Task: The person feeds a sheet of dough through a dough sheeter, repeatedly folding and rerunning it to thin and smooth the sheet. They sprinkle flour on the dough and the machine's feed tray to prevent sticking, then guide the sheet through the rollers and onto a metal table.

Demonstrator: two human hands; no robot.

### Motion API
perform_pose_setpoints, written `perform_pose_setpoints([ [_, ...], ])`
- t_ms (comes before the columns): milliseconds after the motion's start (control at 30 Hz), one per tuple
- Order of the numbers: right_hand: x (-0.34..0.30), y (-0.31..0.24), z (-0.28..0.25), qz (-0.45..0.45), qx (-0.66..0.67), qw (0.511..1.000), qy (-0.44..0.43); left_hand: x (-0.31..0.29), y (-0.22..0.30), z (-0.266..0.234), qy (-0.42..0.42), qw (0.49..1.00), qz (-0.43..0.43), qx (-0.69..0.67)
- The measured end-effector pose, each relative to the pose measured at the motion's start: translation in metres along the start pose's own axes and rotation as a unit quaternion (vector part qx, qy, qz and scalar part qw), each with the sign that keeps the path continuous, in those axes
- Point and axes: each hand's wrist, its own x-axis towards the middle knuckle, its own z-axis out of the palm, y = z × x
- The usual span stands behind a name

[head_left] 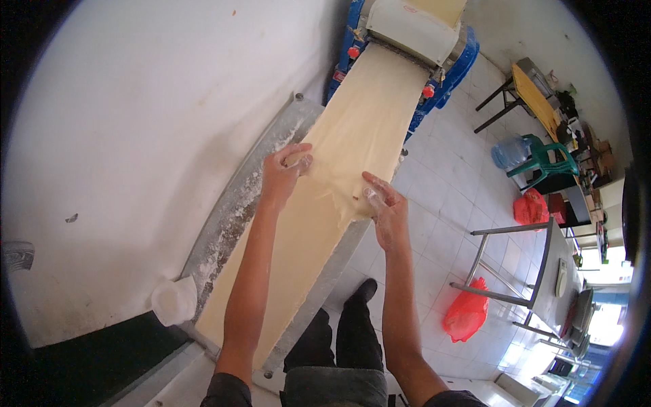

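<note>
A long, pale dough sheet (pixel 366 102) comes down from a blue and white dough roller machine (pixel 412 30) onto a floured metal tray table (pixel 234 197). Around its middle the sheet is wrinkled, with a ragged edge. At the sheet's left edge is my left hand (pixel 283 175), floury, its thumb and forefinger apart; its fingertips touch the dough. My right hand (pixel 386 209), also dusted with flour, grips the ragged right edge between thumb and fingers. Below my hands a smooth stretch of dough lies flat along the tray table.
A white tub (pixel 174 300) stands by the tray table's lower left corner, close to the white wall (pixel 135 136). On the tiled floor at right are a metal-legged table (pixel 553 271), red plastic bags (pixel 466 312), a green chair (pixel 548 159) and a blue water jug (pixel 510 153).
</note>
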Motion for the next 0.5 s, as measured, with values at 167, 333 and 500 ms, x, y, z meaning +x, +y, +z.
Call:
perform_pose_setpoints([
  [167, -0.03, 0.0, 0.018, -0.004, -0.065, 0.998, 0.027, -0.021, -0.012, -0.01, 0.056, 0.997, 0.044, -0.004],
  [333, -0.052, 0.011, 0.028, -0.035, -0.089, 0.994, 0.052, -0.042, -0.02, -0.018, 0.093, 0.995, 0.016, 0.014],
  [500, -0.079, 0.02, 0.035, 0.021, -0.165, 0.984, 0.069, -0.068, -0.019, -0.025, 0.114, 0.992, 0.023, 0.053],
])
